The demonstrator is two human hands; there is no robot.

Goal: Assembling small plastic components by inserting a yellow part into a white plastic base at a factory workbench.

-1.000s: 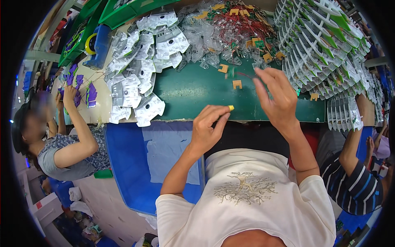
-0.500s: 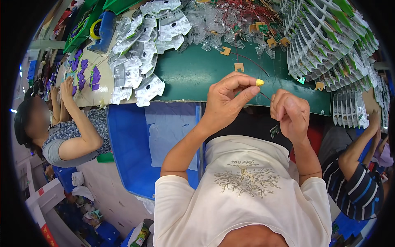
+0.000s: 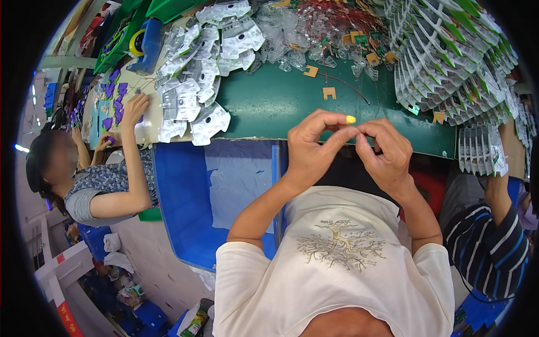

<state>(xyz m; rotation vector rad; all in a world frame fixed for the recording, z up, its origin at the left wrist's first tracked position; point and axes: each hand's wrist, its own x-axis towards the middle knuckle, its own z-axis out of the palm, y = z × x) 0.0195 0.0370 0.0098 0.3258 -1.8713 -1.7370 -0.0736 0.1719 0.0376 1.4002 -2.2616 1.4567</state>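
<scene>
Above my lap, at the front edge of the green work surface (image 3: pixel 264 112), both hands meet fingertip to fingertip. My left hand (image 3: pixel 315 147) is closed in a pinch, a yellow covering (image 3: pixel 351 119) on its index fingertip. My right hand (image 3: pixel 388 154) is closed too, thumb and index finger almost touching the left fingertips. The thin dark wire that ran between them a moment earlier is now hidden by the fingers. The small green circuit board that hung below my right hand is out of sight. Just beyond lie a tan notched piece (image 3: pixel 329 93) and a dark red wire (image 3: pixel 349 85).
White-grey molded shells (image 3: pixel 193 104) are heaped at left; clear plastic parts (image 3: pixel 281 36) and red wires (image 3: pixel 353 17) at the back. Stacked ribbed shells (image 3: pixel 443 62) rise at right. A blue bin (image 3: pixel 185 224) stands left of my lap. Co-workers (image 3: pixel 109 180) sit on both sides.
My right hand has moved left to the left fingertips, closing the gap where the wire showed. The dangling circuit board has gone from sight. The left co-worker's hands have moved.
</scene>
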